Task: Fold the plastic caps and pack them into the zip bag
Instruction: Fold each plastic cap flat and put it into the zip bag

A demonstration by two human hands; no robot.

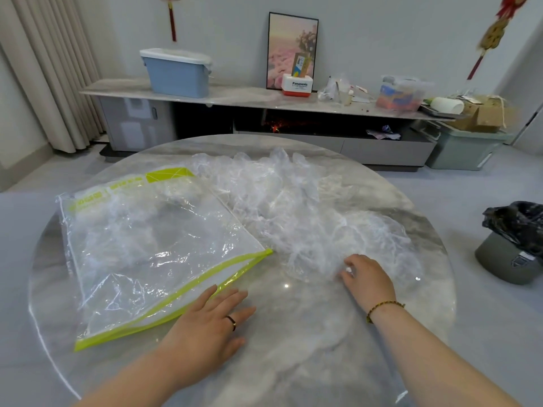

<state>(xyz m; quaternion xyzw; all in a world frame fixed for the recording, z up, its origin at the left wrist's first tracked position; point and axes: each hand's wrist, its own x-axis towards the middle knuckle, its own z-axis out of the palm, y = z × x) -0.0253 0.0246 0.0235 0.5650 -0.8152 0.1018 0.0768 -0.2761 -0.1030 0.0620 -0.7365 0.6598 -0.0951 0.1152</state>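
**Worktop** (293, 342): round, grey marbled, glossy. Carries the bag and the caps.

**Zip bag** (152, 245): clear plastic with a lime-green zip strip. Lies flat on the left half of the worktop, zip edge toward the person. Its right-hand side touches the caps. Whether it holds any caps cannot be told through the creased film.

**Caps** (293, 207): a loose, crumpled heap of thin clear plastic. It spreads across the middle and right of the worktop, from the far rim down to the right hand. All visibly lie outside the bag, unfolded.

**Left hand** (208, 324): palm down on the worktop, just beside the bag's near corner. Fingers (232, 298) are straight and slightly spread, gripping nothing. The outermost fingertip touches the green zip strip. A dark ring (231, 322) is on one finger.

**Right hand** (367, 280): at the near edge of the caps. Fingers (349, 267) are bent, their tips in contact with the film. Whether they pinch it or merely rest on it cannot be told. A beaded bracelet (382, 307) is on the wrist.

**Surroundings**: a bin (505, 259) with a black liner stands on the floor to the right. A long sideboard (249, 96) stands against the far wall. It bears a blue box (177, 74), a framed picture (292, 39) and a Panasonic carton (297, 85).
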